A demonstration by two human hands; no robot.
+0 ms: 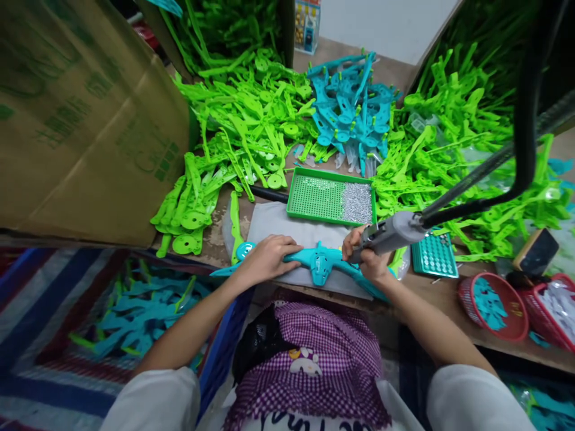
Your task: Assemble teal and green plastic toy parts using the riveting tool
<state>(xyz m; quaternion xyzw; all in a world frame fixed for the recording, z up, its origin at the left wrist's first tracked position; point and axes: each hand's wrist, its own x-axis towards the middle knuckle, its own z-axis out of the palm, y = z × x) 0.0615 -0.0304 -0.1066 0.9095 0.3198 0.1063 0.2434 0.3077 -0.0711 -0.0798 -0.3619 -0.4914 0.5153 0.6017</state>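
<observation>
A teal winged plastic part (pixel 320 267) lies across a grey cloth (pixel 274 222) at the table's front edge. My left hand (pixel 269 260) grips its left arm, fingers over the top and thumb in front. My right hand (pixel 371 260) is closed round a grey power screwdriver (pixel 395 232) whose black cord rises to the upper right. The driver's tip is hidden by my fingers, just over the part's right arm. Directly behind the part, a green tray (pixel 314 197) has small silver screws (pixel 358 202) heaped at its right end.
Lime-green plastic pieces (pixel 251 114) pile up at back left, others (pixel 431 173) at right. Teal pieces (pixel 354 108) are stacked between them. A cardboard box (pixel 90 126) walls the left. Rightward are a teal tray (pixel 435 256), red baskets (pixel 512 317) and a phone (pixel 536 251).
</observation>
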